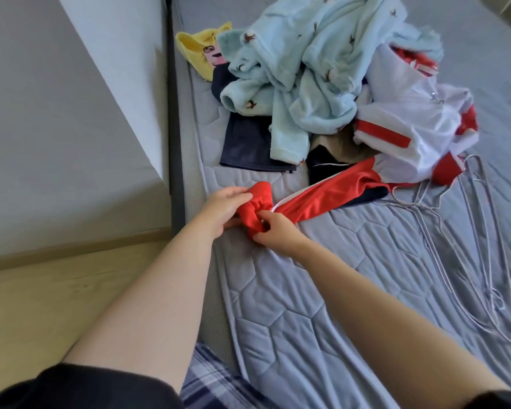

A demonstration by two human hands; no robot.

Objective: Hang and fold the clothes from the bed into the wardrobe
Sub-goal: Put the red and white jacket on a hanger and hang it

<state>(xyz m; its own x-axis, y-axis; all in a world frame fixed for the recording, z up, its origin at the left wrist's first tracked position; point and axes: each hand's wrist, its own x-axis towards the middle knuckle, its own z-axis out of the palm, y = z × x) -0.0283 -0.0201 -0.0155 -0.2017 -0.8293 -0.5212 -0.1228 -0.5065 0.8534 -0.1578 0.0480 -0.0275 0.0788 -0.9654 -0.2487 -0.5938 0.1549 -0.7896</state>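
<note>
While bunched at one end, red garment gripped | left hand fingers curled on cloth | right hand pinched same | on bed

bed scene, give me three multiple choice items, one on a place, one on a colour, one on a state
1. Where do the wire hangers lie?
A. on the floor
B. on the bed, right of the pile
C. on top of the pile

2. What colour is the fleece robe atop the pile?
A. light blue
B. green
C. black

3. What are the hands doing?
A. resting flat on the bed
B. holding a hanger
C. both gripping the red garment

Key: 1 B, the hangers rest on the bed beside the clothes. 2 A, the fleece is pale blue. 3 C, left hand and right hand curl around the bunched red cloth.
</note>
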